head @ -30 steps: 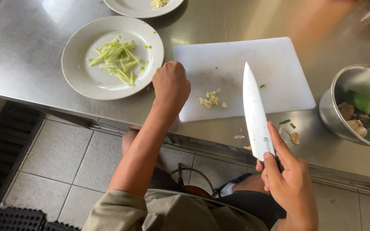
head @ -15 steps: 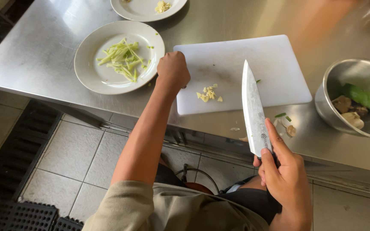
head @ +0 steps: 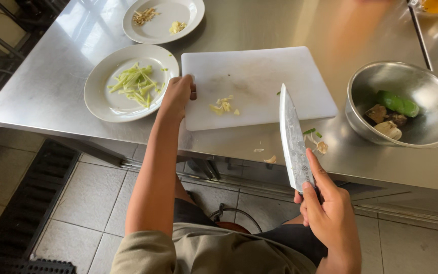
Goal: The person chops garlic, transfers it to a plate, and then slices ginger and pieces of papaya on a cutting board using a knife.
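While the left hand (head: pixel 177 96) grips the white cutting board's (head: pixel 259 81) left edge, the right hand (head: pixel 330 215) is clamped around a knife (head: pixel 292 139) near the counter's (head: pixel 51 76) near edge.

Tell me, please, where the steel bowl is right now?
In the head view, the steel bowl sits at the table's right, beside the white cutting board, beyond the knife.

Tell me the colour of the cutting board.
White; the cutting board shows clearly in the head view.
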